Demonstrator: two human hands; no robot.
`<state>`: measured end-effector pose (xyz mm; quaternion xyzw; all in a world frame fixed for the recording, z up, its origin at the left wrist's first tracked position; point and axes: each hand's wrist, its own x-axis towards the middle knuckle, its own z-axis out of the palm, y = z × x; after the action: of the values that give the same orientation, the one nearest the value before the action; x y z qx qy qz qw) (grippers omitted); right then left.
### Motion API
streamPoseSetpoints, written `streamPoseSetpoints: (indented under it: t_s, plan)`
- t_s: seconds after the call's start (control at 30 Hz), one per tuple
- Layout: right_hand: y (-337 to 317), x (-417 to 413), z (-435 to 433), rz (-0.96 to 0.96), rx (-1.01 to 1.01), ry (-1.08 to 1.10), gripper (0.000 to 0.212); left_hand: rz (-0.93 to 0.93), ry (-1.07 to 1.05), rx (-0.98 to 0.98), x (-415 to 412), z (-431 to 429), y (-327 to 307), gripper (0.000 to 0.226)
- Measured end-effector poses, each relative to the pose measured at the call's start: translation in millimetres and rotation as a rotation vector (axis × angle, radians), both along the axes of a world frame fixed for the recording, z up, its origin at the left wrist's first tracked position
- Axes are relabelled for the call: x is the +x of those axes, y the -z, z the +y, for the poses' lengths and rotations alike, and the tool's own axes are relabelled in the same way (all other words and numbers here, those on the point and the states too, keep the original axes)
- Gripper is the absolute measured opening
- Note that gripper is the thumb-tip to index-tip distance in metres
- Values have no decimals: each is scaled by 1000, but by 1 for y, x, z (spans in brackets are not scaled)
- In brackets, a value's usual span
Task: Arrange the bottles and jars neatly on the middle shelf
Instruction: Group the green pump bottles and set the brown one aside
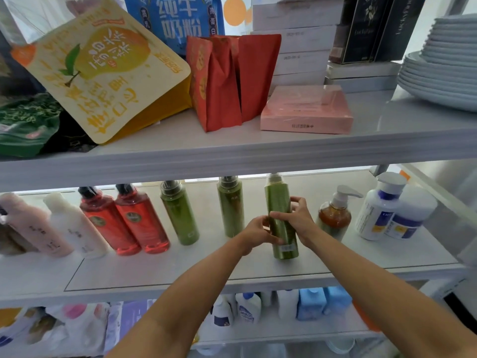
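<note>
Middle shelf (180,270) — a tall green bottle (280,202) stands upright right of centre, between a second green bottle (231,208) and an amber pump bottle (335,215). Left hand (255,232) and right hand (296,218) grip its body from either side, fingers curled round it. Further left stand a third green bottle (179,213) and 2 red bottles (103,218) in a row.

I have one view only, the head camera (wide-angle, edges bowed): it sits close in, facing forward and slightly down, middle shelf (154,270) across the lower half, upper shelf (374,117) above.
</note>
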<state>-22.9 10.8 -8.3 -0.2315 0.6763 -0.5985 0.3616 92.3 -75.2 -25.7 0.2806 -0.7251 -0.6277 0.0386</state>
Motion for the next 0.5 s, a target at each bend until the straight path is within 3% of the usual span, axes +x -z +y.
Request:
streamPoseSetpoints:
  t_s: [0.1,0.2,0.3,0.37,0.5]
  plan:
    - [-6,-9,2,-99,-15,-111,76,9,59,23,2,-11,-6,62]
    - [-9,-6,-2,85,32,-1,73,55,159,64,-1,-16,-14,76]
    - [-9,11,-14,218,92,262,78,-22,33,-163,-13,0,-10,82]
    - [-9,18,-18,255,74,295,76,-44,-129,-346,-18,7,-3,77]
    - [-15,10,-1,231,-42,82,75,125,-61,-82,-7,-10,-6,73]
